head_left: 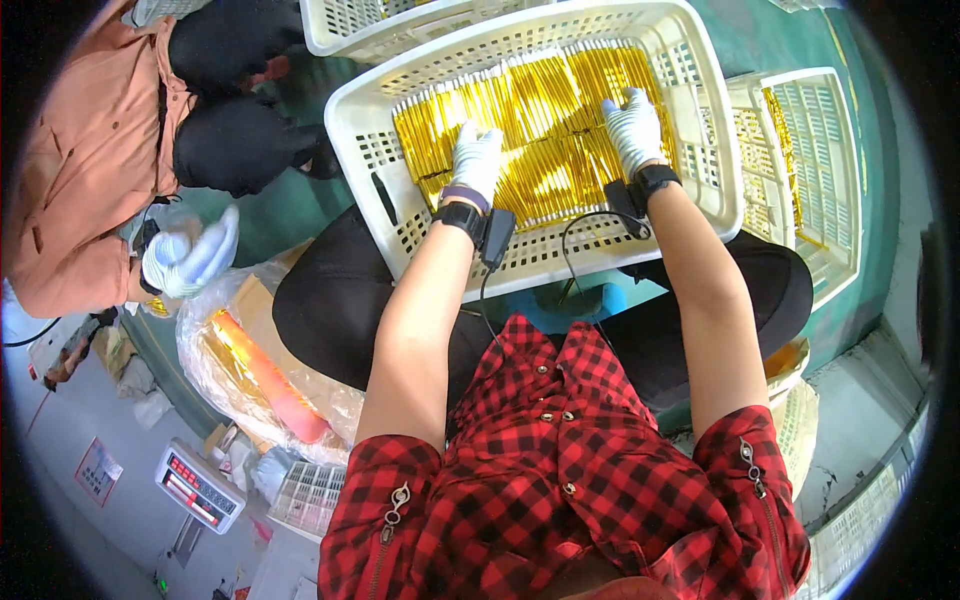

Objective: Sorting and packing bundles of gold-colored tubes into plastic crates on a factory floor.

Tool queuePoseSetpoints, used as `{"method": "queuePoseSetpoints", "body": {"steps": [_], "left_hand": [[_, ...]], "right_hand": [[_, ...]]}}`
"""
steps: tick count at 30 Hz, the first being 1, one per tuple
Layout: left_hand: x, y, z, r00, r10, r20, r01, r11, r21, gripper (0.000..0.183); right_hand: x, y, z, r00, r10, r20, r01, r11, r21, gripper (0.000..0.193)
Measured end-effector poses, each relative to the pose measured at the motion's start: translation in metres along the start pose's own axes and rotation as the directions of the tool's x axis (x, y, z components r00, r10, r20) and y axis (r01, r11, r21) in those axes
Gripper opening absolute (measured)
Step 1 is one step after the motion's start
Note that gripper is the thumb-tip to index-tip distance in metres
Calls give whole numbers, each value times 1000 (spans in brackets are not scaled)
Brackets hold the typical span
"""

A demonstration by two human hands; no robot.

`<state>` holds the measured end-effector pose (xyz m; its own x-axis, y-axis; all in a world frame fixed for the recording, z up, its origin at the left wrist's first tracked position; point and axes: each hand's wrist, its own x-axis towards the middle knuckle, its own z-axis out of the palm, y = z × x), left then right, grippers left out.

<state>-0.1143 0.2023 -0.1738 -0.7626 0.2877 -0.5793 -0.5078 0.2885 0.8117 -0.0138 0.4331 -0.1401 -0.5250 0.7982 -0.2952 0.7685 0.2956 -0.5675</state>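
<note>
A white perforated plastic basket (352,110) sits across my lap, tilted a little. Inside it, thin shiny gold packets (545,95) stand packed on edge in rows. My left hand (477,160), in a white striped glove, lies on the packets left of the middle, its visible fingers apart. Over the right part of the rows, my right hand (632,130), gloved alike, rests with thumb and fingers apart. Neither hand shows a packet lifted from the rows. Each wrist wears a black strap with a small black box and a cable; the fingertips are partly hidden.
Another person's gloved hand (190,255) is at the left. Below it lies a clear plastic bag (225,365) with an orange-gold roll. White baskets stand at the far side (350,35) and at the right (825,150). A scale display (200,485) is at lower left.
</note>
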Motion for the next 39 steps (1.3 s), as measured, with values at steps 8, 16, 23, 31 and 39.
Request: {"method": "queuePoseSetpoints", "body": {"steps": [8, 16, 23, 31, 39], "left_hand": [[26, 10, 26, 990, 106, -92, -57, 902, 429, 66], [24, 41, 53, 987, 11, -161, 108, 697, 709, 87], [27, 52, 55, 979, -98, -178, 196, 695, 692, 92], [31, 65, 63, 966, -218, -139, 258, 771, 582, 94], [42, 45, 57, 989, -119, -86, 147, 801, 581, 82]], "right_hand": [[15, 5, 11, 957, 246, -155, -242, 969, 40, 81], [13, 26, 29, 947, 119, -300, -55, 975, 216, 66], [13, -27, 35, 954, -271, 131, 279, 959, -49, 52], [-5, -61, 55, 967, -175, 183, 222, 934, -279, 91], [2, -67, 64, 988, -133, 72, 148, 951, -272, 88]]}}
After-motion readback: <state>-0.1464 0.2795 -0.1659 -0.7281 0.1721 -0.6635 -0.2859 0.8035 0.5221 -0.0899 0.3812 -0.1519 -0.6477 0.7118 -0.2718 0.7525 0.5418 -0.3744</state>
